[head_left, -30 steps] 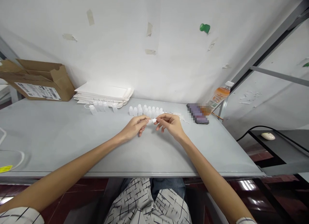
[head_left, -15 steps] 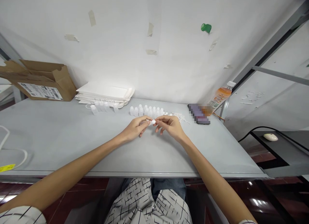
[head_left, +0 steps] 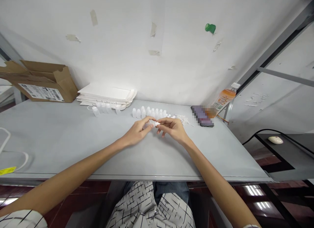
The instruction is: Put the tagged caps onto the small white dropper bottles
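Over the middle of the table, my left hand is closed around a small translucent dropper bottle lying on its side, partly hidden by the fingers. Its white tip points to the right. The thumb and fingers of my right hand pinch at that tip. Just behind my hands stands a row of similar bottles. A loose pile of small white parts lies beyond my right hand.
Several capped bottles stand at left, before a stack of white envelopes. An open cardboard box sits far left. At right are a phone and a leaning drink bottle. A white cable lies near the left edge.
The pointed white tip and more of the bottle's body show between my hands now. My left fingers have opened slightly around the body, while both arms stay nearly in place.
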`<act>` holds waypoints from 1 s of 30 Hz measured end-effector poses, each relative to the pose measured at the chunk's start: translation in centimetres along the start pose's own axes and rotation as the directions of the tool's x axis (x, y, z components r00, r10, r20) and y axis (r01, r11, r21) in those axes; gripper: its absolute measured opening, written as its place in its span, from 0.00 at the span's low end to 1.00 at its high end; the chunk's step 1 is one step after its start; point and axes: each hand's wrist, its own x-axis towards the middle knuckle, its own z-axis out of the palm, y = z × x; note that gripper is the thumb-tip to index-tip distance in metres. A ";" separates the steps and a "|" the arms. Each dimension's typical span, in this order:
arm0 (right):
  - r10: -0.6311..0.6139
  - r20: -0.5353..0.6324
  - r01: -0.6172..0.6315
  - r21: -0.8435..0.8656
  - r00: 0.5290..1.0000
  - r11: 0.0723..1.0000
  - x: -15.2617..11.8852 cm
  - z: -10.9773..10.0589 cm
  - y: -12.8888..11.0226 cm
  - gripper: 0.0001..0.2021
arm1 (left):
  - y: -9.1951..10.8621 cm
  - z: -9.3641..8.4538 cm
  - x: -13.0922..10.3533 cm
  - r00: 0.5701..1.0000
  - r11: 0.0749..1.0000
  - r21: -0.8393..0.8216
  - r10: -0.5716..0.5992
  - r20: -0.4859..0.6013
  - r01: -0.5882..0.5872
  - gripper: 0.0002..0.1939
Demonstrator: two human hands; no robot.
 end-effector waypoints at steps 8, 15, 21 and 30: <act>-0.028 -0.035 0.026 -0.062 0.999 0.998 -0.1 0.0 0.1 0.18 | -0.5 0.3 -0.1 0.993 0.980 0.184 0.093 -0.074 -0.078 0.18; -0.065 -0.058 0.052 -0.206 0.996 0.977 -0.1 0.0 0.6 0.21 | -0.9 0.6 -0.3 0.966 0.919 0.339 0.243 -0.085 -0.201 0.16; -0.075 -0.046 0.060 -0.267 0.996 0.962 -0.2 0.3 0.4 0.25 | -1.1 0.8 -0.3 0.930 0.849 0.439 0.360 -0.073 -0.294 0.14; -0.137 -0.089 0.091 -0.396 0.987 0.914 -0.2 0.4 0.6 0.26 | -1.5 0.8 -0.2 0.894 0.808 0.512 0.421 -0.152 -0.293 0.13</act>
